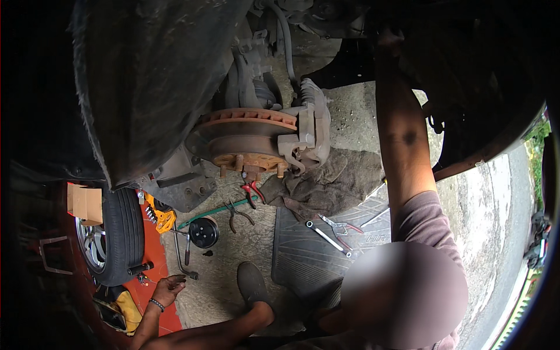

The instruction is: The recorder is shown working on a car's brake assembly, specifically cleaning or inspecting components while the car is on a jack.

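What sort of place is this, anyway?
Probably a makeshift car-repair spot, perhaps a driveway: there's an exposed, rusty brake disc, a detached wheel at the left, and pliers lying on rough concrete.

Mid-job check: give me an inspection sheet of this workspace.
Surface: grey concrete floor, ribbed dark rubber mat.
Job's things: rusty round brake disc, grey metal caliper at its edge.
Clutter: crumpled dark cloth, long silver wrench, L-shaped steel wrench.
Hands: left hand loosely open near the L-shaped steel wrench; right hand in deep shadow, grip unclear.
Cables: nothing seen; curved grey hose beyond the disc.
Surroundings: black-tyred wheel left, green plants right.
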A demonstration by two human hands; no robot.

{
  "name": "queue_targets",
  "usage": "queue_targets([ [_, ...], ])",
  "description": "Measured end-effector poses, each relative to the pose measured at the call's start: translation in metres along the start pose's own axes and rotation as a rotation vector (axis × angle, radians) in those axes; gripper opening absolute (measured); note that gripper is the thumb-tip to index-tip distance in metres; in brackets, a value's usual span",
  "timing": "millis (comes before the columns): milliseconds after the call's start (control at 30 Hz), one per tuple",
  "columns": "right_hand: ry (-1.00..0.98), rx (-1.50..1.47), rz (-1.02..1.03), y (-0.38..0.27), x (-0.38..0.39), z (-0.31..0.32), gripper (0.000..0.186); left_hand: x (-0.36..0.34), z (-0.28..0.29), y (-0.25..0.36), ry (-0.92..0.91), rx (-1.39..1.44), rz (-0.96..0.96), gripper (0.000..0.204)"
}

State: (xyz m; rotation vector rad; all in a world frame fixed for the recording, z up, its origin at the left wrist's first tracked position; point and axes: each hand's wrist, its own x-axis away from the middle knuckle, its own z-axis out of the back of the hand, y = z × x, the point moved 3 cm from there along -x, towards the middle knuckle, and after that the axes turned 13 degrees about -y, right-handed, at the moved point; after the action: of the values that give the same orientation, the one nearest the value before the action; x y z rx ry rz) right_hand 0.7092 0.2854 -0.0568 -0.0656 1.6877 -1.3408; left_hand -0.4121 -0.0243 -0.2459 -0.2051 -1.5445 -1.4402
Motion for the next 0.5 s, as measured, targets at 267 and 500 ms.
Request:
queue_targets([
  [267, 0.397, 0.364, -0.176, -0.087, 0.184, -0.167, 0.046, 0.089, 0.01, 0.01, 0.199, -0.119, 0.256, 0.031],
  [500, 0.407, 0.497, 0.039, -0.113, 0.177, -0.132, 0.043, 0.058, 0.004, 0.017, 0.197, -0.014, 0.205, 0.03],
])
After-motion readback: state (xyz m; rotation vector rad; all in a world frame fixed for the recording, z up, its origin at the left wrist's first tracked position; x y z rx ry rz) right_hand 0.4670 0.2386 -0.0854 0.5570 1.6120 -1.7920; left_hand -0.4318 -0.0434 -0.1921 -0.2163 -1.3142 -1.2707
